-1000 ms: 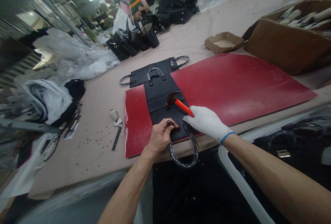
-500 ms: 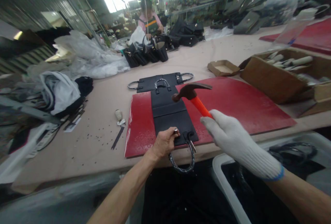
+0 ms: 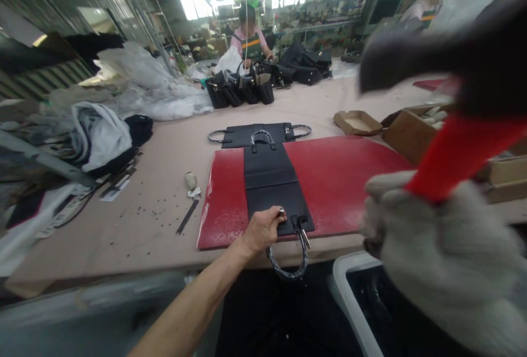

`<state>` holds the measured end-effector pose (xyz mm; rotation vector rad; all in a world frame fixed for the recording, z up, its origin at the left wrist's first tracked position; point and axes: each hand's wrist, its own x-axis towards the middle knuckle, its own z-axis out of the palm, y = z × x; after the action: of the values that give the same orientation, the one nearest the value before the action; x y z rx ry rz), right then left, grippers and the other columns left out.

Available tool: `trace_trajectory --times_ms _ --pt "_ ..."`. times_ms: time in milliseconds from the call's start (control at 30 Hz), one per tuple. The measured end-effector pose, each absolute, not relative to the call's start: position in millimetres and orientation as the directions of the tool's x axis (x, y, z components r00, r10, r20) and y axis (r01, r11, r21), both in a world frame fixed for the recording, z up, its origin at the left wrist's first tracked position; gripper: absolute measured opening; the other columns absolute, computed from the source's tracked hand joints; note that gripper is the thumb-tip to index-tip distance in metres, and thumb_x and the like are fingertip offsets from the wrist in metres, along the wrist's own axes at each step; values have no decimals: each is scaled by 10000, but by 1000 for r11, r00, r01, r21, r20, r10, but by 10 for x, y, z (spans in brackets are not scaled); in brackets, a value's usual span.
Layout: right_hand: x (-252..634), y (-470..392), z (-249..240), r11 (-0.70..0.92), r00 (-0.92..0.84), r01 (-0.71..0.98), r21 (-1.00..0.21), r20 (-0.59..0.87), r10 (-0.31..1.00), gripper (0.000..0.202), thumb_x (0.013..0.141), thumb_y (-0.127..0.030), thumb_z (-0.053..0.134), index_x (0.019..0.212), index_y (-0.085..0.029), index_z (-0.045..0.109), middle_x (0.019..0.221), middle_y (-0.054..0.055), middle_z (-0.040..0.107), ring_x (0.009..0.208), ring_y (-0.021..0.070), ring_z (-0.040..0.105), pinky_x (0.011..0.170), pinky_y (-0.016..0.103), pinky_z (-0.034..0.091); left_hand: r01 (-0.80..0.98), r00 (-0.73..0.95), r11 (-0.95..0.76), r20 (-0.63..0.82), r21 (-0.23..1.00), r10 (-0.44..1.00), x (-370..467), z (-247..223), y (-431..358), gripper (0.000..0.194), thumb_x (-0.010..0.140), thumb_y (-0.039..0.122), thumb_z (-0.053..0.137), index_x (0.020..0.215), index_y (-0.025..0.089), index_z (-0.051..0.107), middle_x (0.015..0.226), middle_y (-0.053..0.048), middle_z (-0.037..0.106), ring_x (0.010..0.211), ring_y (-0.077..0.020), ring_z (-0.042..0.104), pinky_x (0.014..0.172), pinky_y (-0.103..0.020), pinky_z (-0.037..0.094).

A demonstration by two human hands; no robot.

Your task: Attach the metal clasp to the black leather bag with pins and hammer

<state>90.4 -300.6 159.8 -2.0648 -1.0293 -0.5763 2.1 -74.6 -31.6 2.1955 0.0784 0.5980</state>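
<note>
My bare left hand (image 3: pixel 263 228) is closed, pinching a short metal punch (image 3: pixel 281 212) upright against the near end of a black bag panel (image 3: pixel 269 173). Wrapped handles (image 3: pixel 290 275) stick out from the panel's near and far ends; a shiny metal piece hangs by the near one. The panel lies across a red board (image 3: pixel 346 181). Raised high on the right, close to the camera and blurred, my gloved right hand (image 3: pixel 436 252) grips a claw hammer (image 3: pixel 465 143) by its red-orange handle. The hammer head is well away from the punch.
Behind lies another black panel (image 3: pixel 257 134) with handles. A cone of thread (image 3: pixel 190 180), a dark strip (image 3: pixel 188 216) and scattered bits lie left. Cardboard boxes (image 3: pixel 357 122) stand right, a white bin (image 3: pixel 342 269) at the table's front. A person (image 3: pixel 251 44) works among black bags.
My right hand has lifted the hammer from above the panel up and right, towards the camera. My left hand stays on the punch. The view has shifted slightly.
</note>
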Motion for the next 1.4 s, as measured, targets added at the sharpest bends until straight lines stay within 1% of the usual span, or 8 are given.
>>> trace_trajectory --times_ms 133,300,467,667,833,933,1100,1400 --pt "974 -3041 1284 -519 561 827 -216 260 786 295 995 -410 451 760 -250 529 515 6 544 400 172 485 462 301 268 -111 889 -671 375 733 263 37 -358 -744 131 967 161 523 971 219 640 855 -29 741 775 -167 734 746 -241 564" --pt "1020 -3030 1281 -589 642 765 -262 230 731 305 1041 -441 353 899 -241 534 609 28 606 509 212 593 519 302 326 -132 887 -634 376 762 268 48 -392 -729 133 975 172 509 948 214 633 901 -44 750 841 -176 743 780 -250 561" --pt "1023 -2994 1176 -619 612 772 -144 -92 786 205 983 -369 450 840 -243 525 684 73 681 576 251 647 543 316 270 -112 897 -587 336 802 287 42 -354 -735 139 957 175 506 954 217 639 857 -34 743 778 -165 727 738 -243 548" --pt "1383 -2863 908 -628 685 661 -411 -12 729 337 1034 -421 368 783 -235 496 720 25 647 659 182 620 603 280 377 -104 907 -549 306 829 291 2 -232 -756 157 987 227 513 921 202 653 845 -33 727 745 -145 695 726 -230 532" --pt "1678 -2600 554 -703 738 614 -359 -56 673 282 1002 -373 466 881 -163 610 750 71 659 674 206 633 613 291 413 -79 921 -523 263 849 289 -25 -178 -765 138 1000 270 565 968 202 680 869 -28 734 787 -150 707 757 -236 552" --pt "1664 -2497 409 -699 741 642 -316 20 671 373 970 -365 542 1217 -98 625 1116 204 686 1005 303 662 843 389 474 -68 913 -541 272 838 305 -37 -184 -766 143 989 252 561 949 204 690 887 -37 749 796 -156 721 765 -241 570" --pt "1394 -2380 141 -444 496 856 -266 176 851 587 922 -406 628 1445 -148 566 1518 201 513 1428 403 405 1207 610 232 -26 883 -583 292 812 367 -39 -208 -763 156 948 212 557 906 207 706 854 -37 765 757 -162 722 729 -248 582" --pt "1313 -2364 -18 -370 432 884 -286 197 880 553 925 -345 620 1459 -204 592 1538 168 513 1429 423 399 1229 691 116 -123 763 -639 484 759 428 -62 54 -716 158 971 258 548 962 198 695 926 -57 793 862 -181 774 817 -284 631"
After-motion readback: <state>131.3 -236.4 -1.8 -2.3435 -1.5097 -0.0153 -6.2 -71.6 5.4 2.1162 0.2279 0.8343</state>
